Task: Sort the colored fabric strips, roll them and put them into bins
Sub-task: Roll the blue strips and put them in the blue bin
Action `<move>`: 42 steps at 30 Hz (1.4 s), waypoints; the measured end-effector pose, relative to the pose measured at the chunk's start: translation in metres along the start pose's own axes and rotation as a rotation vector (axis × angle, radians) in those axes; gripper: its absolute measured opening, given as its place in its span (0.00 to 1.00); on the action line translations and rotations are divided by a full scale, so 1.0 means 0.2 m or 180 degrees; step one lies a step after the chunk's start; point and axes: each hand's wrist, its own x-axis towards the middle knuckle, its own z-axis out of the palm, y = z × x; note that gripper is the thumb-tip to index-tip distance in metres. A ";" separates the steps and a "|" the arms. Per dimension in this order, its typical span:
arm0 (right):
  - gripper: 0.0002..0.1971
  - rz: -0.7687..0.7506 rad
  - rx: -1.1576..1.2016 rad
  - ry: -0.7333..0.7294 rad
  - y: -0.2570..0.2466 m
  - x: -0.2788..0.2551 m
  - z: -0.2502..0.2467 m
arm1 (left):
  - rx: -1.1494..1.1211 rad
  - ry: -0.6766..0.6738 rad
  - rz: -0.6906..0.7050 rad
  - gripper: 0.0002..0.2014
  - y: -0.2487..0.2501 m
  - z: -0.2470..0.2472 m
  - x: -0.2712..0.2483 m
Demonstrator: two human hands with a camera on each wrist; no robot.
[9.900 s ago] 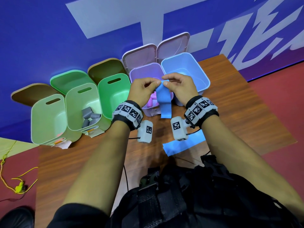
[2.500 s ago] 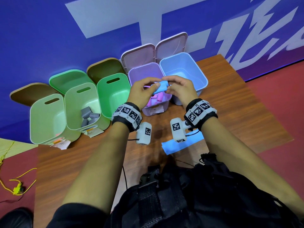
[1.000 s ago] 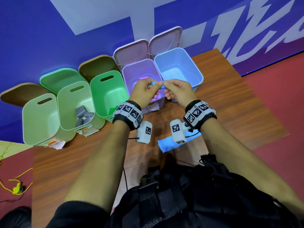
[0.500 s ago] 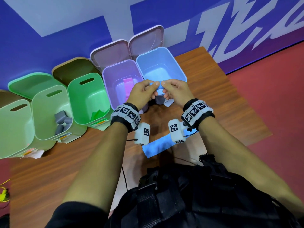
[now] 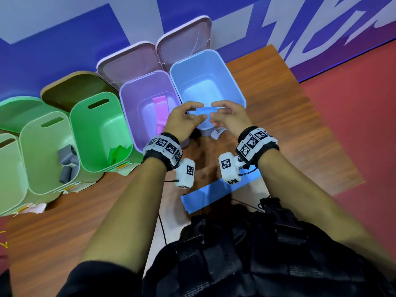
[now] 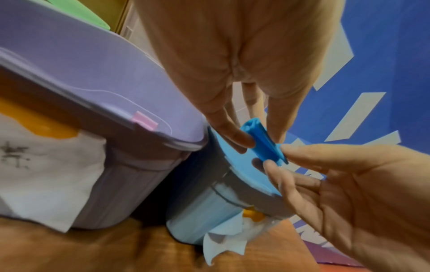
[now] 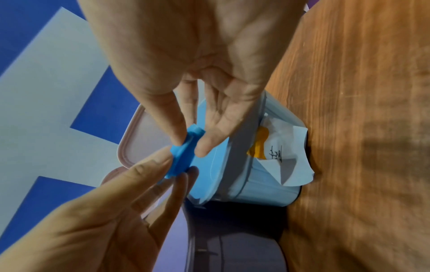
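i've got the blue roll (image 5: 204, 110) pinched at both ends, left hand (image 5: 183, 121) and right hand (image 5: 229, 118) fingertips on it, over the near rim of the blue bin (image 5: 236, 85) at the table's far edge. looks light, soft, springy; i'd squeeze across the coil so it can't unwind.

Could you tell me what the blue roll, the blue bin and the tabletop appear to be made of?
Blue roll: probably soft matte fabric or felt, wound in visible layers.
Blue bin: likely moulded plastic with a smooth, faintly glossy wall.
Tabletop: wood or wood-look laminate, streaked brown grain; which one is unclear.
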 end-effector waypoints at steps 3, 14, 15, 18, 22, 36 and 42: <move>0.14 0.0065 -0.0068 0.0016 0.01 0.04 0.02 | 0.0095 0.0010 -0.0020 0.13 -0.04 0.00 0.04; 0.16 0.0182 0.0007 -0.0126 0.01 0.09 0.00 | 0.0071 0.0173 0.0105 0.08 -0.08 -0.01 0.09; 0.16 0.0168 -0.0026 -0.0143 0.01 0.08 0.00 | 0.0096 0.0172 0.0096 0.08 -0.08 -0.01 0.08; 0.16 0.0129 -0.0124 -0.0139 0.02 0.08 0.00 | 0.0186 0.0126 0.0079 0.11 -0.07 0.00 0.07; 0.14 0.0066 -0.0406 -0.0068 0.02 0.08 0.00 | 0.0243 0.0088 0.0136 0.18 -0.07 0.02 0.08; 0.10 -0.0088 -0.0800 0.0115 0.07 0.11 -0.02 | 0.1151 0.0046 0.0485 0.10 -0.09 0.02 0.10; 0.09 -0.0005 -0.1176 0.0040 0.06 0.13 -0.01 | 0.1461 -0.0005 0.0478 0.08 -0.11 0.02 0.12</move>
